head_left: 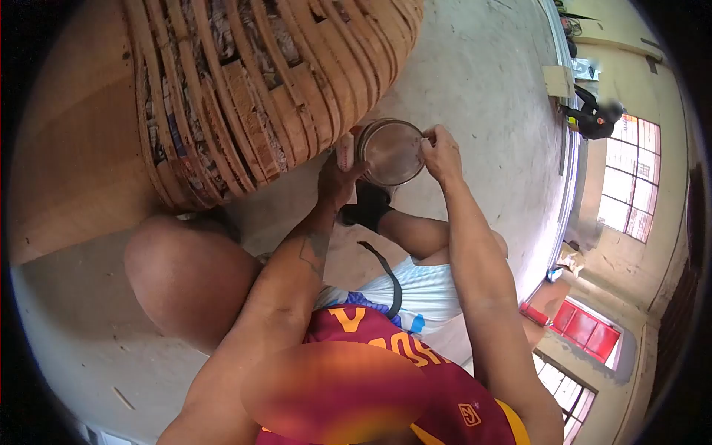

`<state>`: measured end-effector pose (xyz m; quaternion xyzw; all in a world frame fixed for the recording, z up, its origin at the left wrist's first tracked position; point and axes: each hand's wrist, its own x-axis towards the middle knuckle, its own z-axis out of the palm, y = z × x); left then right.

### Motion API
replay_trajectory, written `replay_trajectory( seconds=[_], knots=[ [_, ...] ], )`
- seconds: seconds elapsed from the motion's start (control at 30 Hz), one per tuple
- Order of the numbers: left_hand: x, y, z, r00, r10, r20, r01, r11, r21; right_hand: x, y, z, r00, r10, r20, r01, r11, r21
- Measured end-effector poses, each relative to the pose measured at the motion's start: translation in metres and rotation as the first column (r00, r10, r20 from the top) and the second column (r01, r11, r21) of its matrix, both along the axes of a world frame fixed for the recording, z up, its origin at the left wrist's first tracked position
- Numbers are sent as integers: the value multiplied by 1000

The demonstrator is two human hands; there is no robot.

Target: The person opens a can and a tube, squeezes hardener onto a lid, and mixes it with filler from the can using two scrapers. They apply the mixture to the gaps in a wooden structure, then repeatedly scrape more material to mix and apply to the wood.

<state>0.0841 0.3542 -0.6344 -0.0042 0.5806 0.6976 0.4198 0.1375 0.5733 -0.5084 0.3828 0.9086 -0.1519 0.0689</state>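
Both hands on round can (391,153), just beside woven cane frame (267,89); left hand (339,178) clasped round its side, right hand (442,153) pinching rim.

Maroon sleeveless jersey (445,393), yellow lettering; white-blue patterned shorts (426,293); dark tattoo (313,248) on left forearm.

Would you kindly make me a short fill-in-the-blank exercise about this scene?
1. The right hand pinches the ____ of the jar.
2. The left hand lies ____ the jar and the basket.
3. The tattoo is on the ____ forearm.
Missing: rim; between; left.
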Motion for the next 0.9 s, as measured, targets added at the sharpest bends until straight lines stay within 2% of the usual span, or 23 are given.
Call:
replay_trajectory(
  seconds=[0.03,0.13,0.17,0.27,0.37,0.47,0.5,0.6,0.7,0.8,0.9],
  knots=[
    [-2,0,0,998,-11,67,8,999,48,2,1,6,999,50,-4,-50,999,-21],
    [1,2,-14,999,-14,34,11,997,80,10,-7,-12,986,165,7,-164,985,-52],
    [0,2,-16,998,-28,53,23,995,92,14,-1,-17,996,87,33,-87,996,5],
    [-2,-2,-10,995,-58,78,50,994,101,33,26,-33,994,-63,-86,65,998,11],
    [-1,-5,-7,992,-120,47,118,992,53,44,34,-34,1000,18,3,-18,997,-79],
    [-2,-6,-16,986,-158,49,158,987,12,43,35,-46,996,86,25,-83,992,-98],
    [-2,-6,-13,987,-148,58,147,989,21,40,27,-46,998,-9,-59,6,998,-54],
    [-3,-6,-7,988,-128,82,124,991,46,43,34,-61,994,1,-109,1,1000,19],
    [-7,-10,-2,978,-174,117,168,984,59,46,47,-61,969,-206,-136,163,948,-273],
    [-11,-12,3,949,-212,233,189,975,117,46,50,-44,951,-293,-101,218,865,-451],
    [-12,-16,5,924,-198,326,151,975,164,43,49,-29,963,-236,-132,144,861,-488]
  ],
)
